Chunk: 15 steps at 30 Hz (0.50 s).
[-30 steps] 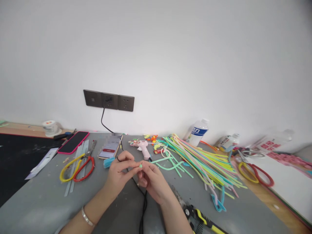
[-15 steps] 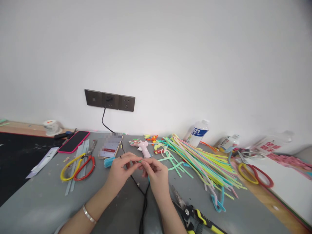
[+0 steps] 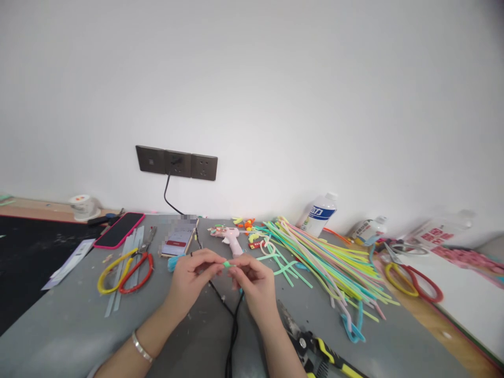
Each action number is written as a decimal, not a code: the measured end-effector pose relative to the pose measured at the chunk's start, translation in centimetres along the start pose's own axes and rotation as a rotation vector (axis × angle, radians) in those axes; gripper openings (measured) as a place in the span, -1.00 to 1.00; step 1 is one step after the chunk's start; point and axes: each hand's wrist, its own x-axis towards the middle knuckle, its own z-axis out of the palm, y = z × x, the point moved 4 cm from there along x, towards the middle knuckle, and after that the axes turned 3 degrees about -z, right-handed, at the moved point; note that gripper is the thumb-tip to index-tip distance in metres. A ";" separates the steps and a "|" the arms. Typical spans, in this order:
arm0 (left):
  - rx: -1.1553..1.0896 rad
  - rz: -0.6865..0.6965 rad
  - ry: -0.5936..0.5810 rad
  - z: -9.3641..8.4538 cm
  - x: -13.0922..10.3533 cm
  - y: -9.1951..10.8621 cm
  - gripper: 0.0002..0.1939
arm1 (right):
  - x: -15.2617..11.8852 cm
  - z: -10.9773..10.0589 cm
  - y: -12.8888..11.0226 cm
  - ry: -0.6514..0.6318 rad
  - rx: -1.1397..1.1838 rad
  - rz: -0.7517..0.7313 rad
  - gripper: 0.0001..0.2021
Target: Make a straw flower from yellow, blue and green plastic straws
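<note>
Between my fingertips, above the grey table mat (image 3: pixel 181 336), is a small green piece (image 3: pixel 227 264). My left hand (image 3: pixel 192 278) pinches its left side with thumb and forefinger, the fingers curled. From the right, my right hand (image 3: pixel 254 283) pinches the other side. Just beyond the hands lies a pink glue gun (image 3: pixel 232 240). A blue fuzzy bundle (image 3: pixel 173 262) is partly hidden behind my left hand. Right of my right hand, green fuzzy stems (image 3: pixel 285 266) lie crossed near a big pile of coloured stems (image 3: pixel 326 262).
Red-and-yellow-handled pliers (image 3: pixel 136 270), a pink-edged phone (image 3: pixel 120 230) and another phone (image 3: pixel 179 239) lie left. Black-yellow shears (image 3: pixel 303 344) lie near my right forearm. A white bottle (image 3: pixel 318 215) stands by the wall. A black cable (image 3: pixel 234 336) runs under my hands.
My hands have drawn slightly apart, and more of the green piece shows between the fingertips. The other things lie as before.
</note>
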 end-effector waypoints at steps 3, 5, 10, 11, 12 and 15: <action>-0.037 -0.014 -0.007 0.0 0.1 0.3 -0.90 | 0.0 0.0 0.2 -0.029 0.033 0.013 -0.84; -0.059 -0.025 -0.029 0.1 0.1 0.5 -0.88 | 0.1 0.0 0.5 -0.043 0.067 0.052 -0.79; -0.156 -0.066 -0.170 0.4 0.1 0.0 -0.83 | -0.2 0.2 1.2 -0.152 0.261 0.255 -0.71; -0.179 -0.072 -0.204 0.4 0.1 -0.1 -0.82 | -0.3 0.2 1.2 -0.188 0.315 0.315 -0.70; -0.196 -0.073 -0.231 0.4 0.1 -0.2 -0.82 | -0.5 0.3 1.2 -0.226 0.362 0.377 -0.69; -0.206 -0.025 -0.252 0.4 0.2 -0.2 -0.81 | -0.9 0.5 1.1 -0.316 0.450 0.514 -0.66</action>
